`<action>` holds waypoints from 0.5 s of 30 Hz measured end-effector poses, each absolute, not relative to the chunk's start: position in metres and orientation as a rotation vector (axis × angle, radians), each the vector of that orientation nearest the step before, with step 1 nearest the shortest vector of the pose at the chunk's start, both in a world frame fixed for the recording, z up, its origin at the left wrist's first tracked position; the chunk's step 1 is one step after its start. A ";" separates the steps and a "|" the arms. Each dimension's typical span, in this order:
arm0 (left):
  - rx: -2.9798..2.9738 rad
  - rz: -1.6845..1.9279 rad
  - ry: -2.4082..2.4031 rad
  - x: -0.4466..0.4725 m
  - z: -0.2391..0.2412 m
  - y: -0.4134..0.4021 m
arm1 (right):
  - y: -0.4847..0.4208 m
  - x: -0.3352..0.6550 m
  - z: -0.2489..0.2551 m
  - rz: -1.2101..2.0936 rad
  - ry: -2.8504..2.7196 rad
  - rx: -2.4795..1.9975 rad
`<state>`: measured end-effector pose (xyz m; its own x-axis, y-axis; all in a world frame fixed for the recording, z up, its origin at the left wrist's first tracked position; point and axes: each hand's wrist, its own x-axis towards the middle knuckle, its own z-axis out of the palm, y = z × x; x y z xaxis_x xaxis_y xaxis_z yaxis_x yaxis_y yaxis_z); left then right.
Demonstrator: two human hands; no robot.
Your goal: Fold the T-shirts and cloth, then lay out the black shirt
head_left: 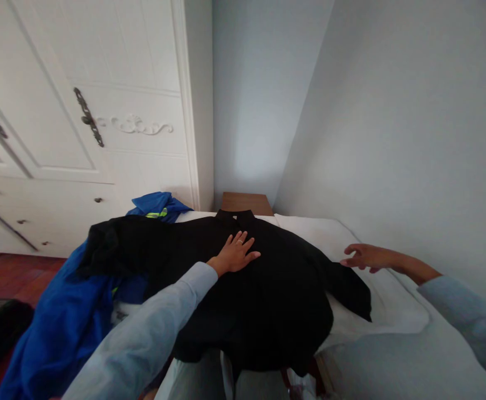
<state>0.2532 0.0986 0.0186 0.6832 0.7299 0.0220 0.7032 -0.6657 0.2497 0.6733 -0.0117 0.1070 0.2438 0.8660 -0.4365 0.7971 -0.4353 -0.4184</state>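
Observation:
A black shirt lies spread out, collar away from me, on a white bed. My left hand rests flat on the shirt's upper chest, fingers stretched out, a ring on one finger. My right hand hovers at the shirt's right sleeve, fingers loosely curled near the sleeve's edge; whether it grips the cloth is unclear. Both arms wear light blue sleeves.
A blue garment with a yellow-green stripe hangs off the bed's left side, partly under the shirt. A white wardrobe with dark metal handles stands at left. A brown wooden nightstand sits in the corner. Grey walls at right.

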 end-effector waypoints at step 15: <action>2.715 -0.039 1.089 0.307 0.017 0.102 | -0.066 0.678 0.063 0.698 -2.212 -1.836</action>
